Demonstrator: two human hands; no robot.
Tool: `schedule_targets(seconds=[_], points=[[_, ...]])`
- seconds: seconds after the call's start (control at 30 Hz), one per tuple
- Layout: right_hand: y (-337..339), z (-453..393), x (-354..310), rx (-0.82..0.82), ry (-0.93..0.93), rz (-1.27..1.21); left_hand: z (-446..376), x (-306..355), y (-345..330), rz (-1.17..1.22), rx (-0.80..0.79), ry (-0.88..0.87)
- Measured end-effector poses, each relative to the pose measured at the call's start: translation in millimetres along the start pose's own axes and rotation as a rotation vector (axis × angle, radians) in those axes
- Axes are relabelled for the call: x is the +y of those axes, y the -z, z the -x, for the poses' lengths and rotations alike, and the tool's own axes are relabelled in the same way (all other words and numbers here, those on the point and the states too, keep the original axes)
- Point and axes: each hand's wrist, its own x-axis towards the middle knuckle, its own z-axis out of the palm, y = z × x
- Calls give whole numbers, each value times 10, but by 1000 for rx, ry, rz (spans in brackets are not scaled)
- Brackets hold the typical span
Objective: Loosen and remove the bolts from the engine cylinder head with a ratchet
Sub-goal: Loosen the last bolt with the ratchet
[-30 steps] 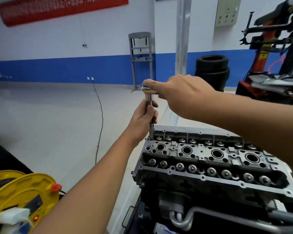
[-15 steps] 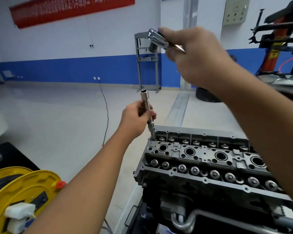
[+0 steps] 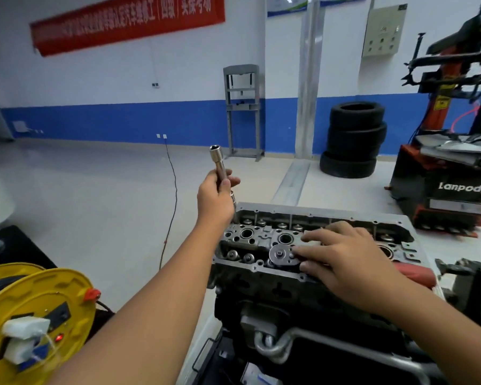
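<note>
The long socket bar (image 3: pixel 219 169) stands nearly straight up over the far left corner of the cylinder head (image 3: pixel 311 240), open end at the top & leaning a bit left, low end down by the head's corner. The left hand (image 3: pixel 215 198) is wrapped round its middle, fingers & thumb closed tight on it. The ratchet (image 3: pixel 282 255) lies flat on top of the head near its front edge, round end pointing left; the right hand (image 3: pixel 345 262) rests on it w/ fingers spread, fingertips touching the ratchet's round end.
</note>
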Motion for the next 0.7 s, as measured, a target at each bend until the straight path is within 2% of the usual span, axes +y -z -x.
schedule_targets(seconds=[0.07, 0.13, 0.2, 0.33, 0.4, 0.53, 0.7], points=[[21, 20, 23, -100, -27, 28, 46, -16, -39, 13, -44, 1], [110, -9, 29, -147, -36, -45, 61, -57, -65, 34, -14, -7], [228, -137, 18, -51, -65, -202, 67, -111, -71, 81, 29, -45], [385, -818, -67, 221, -177, -780, 19, -273, -38, 261, 51, -69], [374, -1214, -154, 294, -194, -933, -2, -315, -41, 352, 50, -51], [207, -1848, -309, 318, -116, -1148, -31, -353, -66, 462, 23, -39], [-12, -2230, -451, 277, -32, -1470, -64, -428, -125, 393, -5, 8]])
